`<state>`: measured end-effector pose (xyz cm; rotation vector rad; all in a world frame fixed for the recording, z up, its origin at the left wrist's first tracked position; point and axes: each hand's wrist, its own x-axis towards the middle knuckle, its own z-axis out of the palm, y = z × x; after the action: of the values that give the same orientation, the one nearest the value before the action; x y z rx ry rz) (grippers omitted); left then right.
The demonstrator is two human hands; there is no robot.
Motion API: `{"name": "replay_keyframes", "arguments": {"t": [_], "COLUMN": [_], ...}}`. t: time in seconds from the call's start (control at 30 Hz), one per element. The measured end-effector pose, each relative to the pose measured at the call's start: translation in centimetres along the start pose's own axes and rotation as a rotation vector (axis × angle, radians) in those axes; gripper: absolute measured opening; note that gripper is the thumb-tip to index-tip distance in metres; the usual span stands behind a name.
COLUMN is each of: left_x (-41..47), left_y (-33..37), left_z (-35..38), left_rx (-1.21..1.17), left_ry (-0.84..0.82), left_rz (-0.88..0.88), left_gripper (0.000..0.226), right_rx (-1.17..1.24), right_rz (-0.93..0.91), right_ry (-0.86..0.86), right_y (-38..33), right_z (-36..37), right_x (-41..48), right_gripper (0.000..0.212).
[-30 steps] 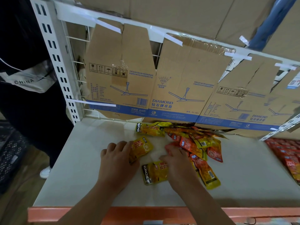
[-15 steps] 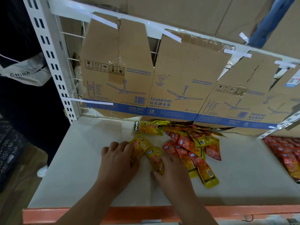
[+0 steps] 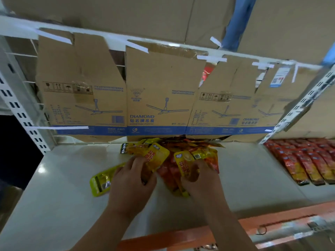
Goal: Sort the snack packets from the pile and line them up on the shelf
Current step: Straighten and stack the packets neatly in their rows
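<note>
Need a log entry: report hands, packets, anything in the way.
Left hand grips yellow packet. Right hand grips second yellow packet. Pile unsorted; cardboard overhangs its rear.

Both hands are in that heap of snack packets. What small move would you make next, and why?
Probably lay the yellow packet in the left hand down beside the loose yellow packet lying flat on the shelf at left. The right hand grips another yellow one at the mixed pile, so yellows seem to be gathered there, while red packets already sit in rows at right.
</note>
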<state>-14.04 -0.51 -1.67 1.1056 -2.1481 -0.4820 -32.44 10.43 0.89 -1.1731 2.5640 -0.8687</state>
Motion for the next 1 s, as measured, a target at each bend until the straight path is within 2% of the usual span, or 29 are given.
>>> {"name": "replay_keyframes", "arguments": {"t": [0.2,0.33,0.5,0.63,0.77,0.87,1.0], "left_x": [1.1,-0.1,-2.3,-4.3,-6.0,-7.0,-7.6], "left_y": [8.9,16.2,26.1,34.2,41.2,45.4,49.6], "left_z": [4.1,7.7,12.6,16.6,19.9,22.2,25.4], "left_rx": [-0.119,-0.149,-0.189,-0.294,-0.297,-0.279,-0.318], "left_ry": [-0.066,-0.093,-0.151,-0.189,-0.178,-0.181,-0.237], "left_rz": [0.11,0.184,0.228,0.294,0.383,0.459,0.511], "left_gripper": [0.035,0.041,0.045,0.047,0.039,0.034,0.038], "right_rx": [0.053,0.103,0.146,0.195,0.152,0.142,0.108], "right_rz": [-0.016,0.024,0.054,0.085,0.114,0.136,0.173], "right_ry": [0.197,0.272,0.384,0.475,0.54,0.585,0.637], "right_y": [6.6,12.6,20.8,27.4,32.7,36.1,40.2], "right_z": [-7.2,-12.2,-19.6,-25.5,-31.0,-34.2,-37.3], "right_x": [-0.3,-1.3,-3.7,-6.0,-7.9,-8.7,-9.1], "right_gripper": [0.038,0.038,0.027,0.028,0.031,0.024,0.023]}}
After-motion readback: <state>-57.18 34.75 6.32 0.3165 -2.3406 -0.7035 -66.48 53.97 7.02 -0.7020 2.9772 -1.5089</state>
